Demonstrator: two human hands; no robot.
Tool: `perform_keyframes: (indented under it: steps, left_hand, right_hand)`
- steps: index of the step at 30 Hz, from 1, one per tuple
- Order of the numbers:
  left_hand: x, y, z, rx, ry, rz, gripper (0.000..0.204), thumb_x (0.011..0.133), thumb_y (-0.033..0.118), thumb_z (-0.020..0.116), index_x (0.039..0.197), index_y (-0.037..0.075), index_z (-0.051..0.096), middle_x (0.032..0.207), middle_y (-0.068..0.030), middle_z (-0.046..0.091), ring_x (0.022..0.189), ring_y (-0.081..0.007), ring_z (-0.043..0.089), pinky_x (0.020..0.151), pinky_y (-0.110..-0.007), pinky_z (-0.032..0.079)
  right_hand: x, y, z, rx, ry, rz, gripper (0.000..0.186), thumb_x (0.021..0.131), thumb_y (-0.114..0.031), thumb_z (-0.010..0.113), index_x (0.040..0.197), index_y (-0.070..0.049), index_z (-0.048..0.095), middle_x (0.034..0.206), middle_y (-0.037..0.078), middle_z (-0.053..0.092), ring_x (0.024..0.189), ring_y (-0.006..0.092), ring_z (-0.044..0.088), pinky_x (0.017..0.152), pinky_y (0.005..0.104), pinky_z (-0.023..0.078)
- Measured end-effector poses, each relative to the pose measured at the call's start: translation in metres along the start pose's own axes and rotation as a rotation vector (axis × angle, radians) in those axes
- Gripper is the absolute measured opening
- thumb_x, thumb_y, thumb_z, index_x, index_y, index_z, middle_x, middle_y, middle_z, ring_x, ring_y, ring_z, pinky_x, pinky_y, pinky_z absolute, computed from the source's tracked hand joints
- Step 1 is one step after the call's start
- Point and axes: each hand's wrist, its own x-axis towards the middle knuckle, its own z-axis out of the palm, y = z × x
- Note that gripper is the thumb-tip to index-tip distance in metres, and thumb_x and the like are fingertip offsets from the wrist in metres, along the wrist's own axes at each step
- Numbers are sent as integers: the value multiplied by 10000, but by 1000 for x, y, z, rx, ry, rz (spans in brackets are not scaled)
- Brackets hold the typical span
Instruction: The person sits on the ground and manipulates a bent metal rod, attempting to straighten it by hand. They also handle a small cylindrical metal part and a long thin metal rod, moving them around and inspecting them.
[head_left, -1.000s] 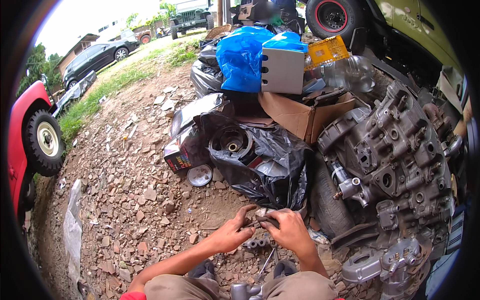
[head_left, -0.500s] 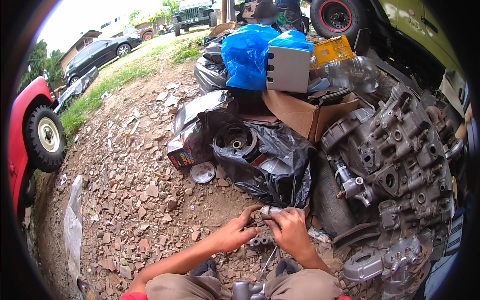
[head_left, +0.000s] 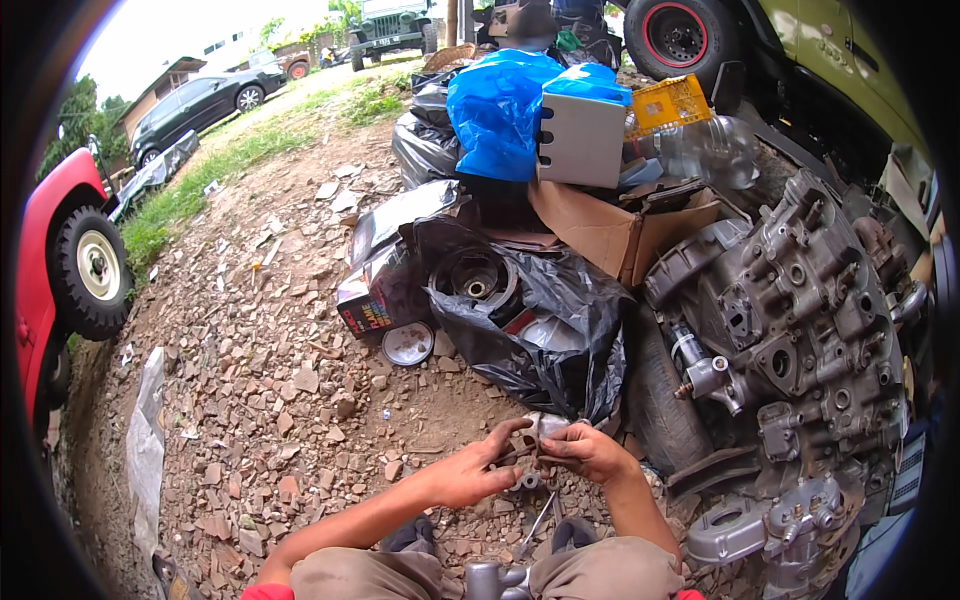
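Observation:
In front of my knees, my right hand (head_left: 592, 455) is closed, fingers pinching a small silver-grey metal part (head_left: 547, 424). My left hand (head_left: 472, 474) sits just left of it, thumb and fingers closing around something dark and thin beside the part; its kind is too small to make out. Just under the hands is a grey metal piece with round holes (head_left: 528, 482), partly covered by them. A thin metal rod (head_left: 538, 522) slants on the ground between my shoes. Between my knees stands a silver metal casting (head_left: 484, 578) with a round opening.
A black plastic bag (head_left: 590, 345) holding metal parts lies ahead, beside a printed box (head_left: 375, 292) and a round lid (head_left: 408, 343). Large engine castings (head_left: 800, 300) fill the right. Broken stones (head_left: 270, 430) cover the ground. A red vehicle (head_left: 60, 230) stands at left.
My right hand has shifted slightly right and turned, tipping the silver part more upright. My left hand has moved little; its fingers stay near the part.

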Motion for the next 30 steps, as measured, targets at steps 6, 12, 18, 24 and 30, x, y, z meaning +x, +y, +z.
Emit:
perform_keyframes:
  steps: [6,12,18,24,30]
  left_hand:
    - [1,-5,-2,-30,76,-27,811,882,445,521,1511,61,181,1200,-285,562,1106,-318,556,974,-422,405]
    - [-1,2,-3,-44,37,-32,816,879,440,523,1510,62,171,1225,-305,547,1119,-338,557,977,-413,406]
    - [-3,3,-2,-3,22,-47,804,884,450,520,1504,66,183,1069,-220,580,973,-289,555,884,-401,426]
    - [2,-9,-4,-29,86,9,812,897,464,519,1503,49,173,854,-108,543,801,-235,502,773,-392,413]
    - [-4,3,-1,-44,-61,-1,878,887,521,531,1517,47,145,1181,-219,574,1079,-318,552,963,-414,404]
  right_hand:
    - [-6,-20,43,-1128,410,-366,196,914,-200,688,950,-17,748,843,77,733,844,121,671,736,284,522]
    - [-11,-11,31,-768,344,-152,225,925,-200,678,952,17,734,825,45,721,805,93,652,715,264,509]
    - [-3,2,15,-437,160,-170,312,959,-270,636,942,28,729,790,9,689,737,89,610,695,252,481]
    - [-6,1,42,-1085,442,-488,340,960,-299,634,963,27,728,850,34,716,794,104,648,728,256,474]
    - [-10,10,4,77,-30,-8,322,962,-212,631,1067,89,669,922,60,710,812,140,664,760,271,519]
